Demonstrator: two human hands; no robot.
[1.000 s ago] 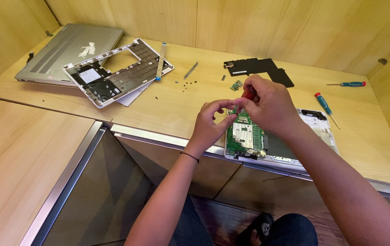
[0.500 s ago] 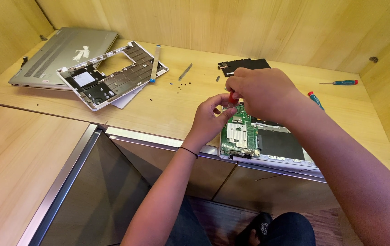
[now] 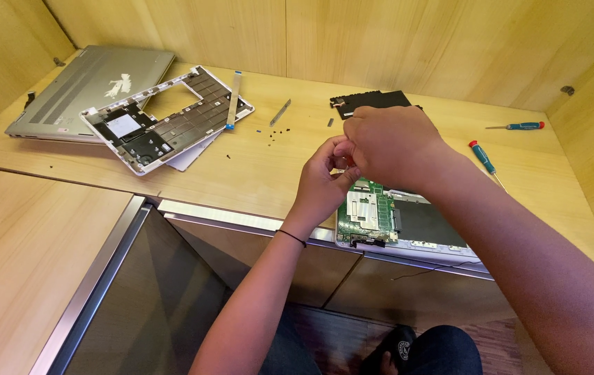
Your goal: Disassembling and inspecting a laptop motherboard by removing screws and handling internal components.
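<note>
- Clearly, in the head view, a laptop is well into being taken apart on the wooden worktop (image 3: 172, 177).
- Already off: the grey lid and screen half (image 3: 92, 90) lies at the far left, and the white keyboard frame (image 3: 165, 118) rests tilted, partly on top of it, with a flat ribbon cable (image 3: 232, 101) across its right edge.
- Several small dark screws (image 3: 276, 132) lie loose on the worktop right of the frame, near a thin metal strip (image 3: 280, 112); a black flat panel (image 3: 373, 101) lies further back, partly hidden by the hands.
- What is left, judging by the layout: the base of the laptop (image 3: 408, 226) sits at the near edge, and its green circuit board (image 3: 366, 212) is in place beside a dark flat block.
- The left hand (image 3: 325, 184) is raised just above the board, fingers pinched together at the tips; what they pinch is too small to make out.
- The right hand (image 3: 391, 142) is closed and touches the left fingertips, covering them; whether it holds a tool I cannot tell.
- Two blue-and-red screwdrivers (image 3: 483, 155) (image 3: 517, 126) lie unused to the right, well apart from both hands.
</note>
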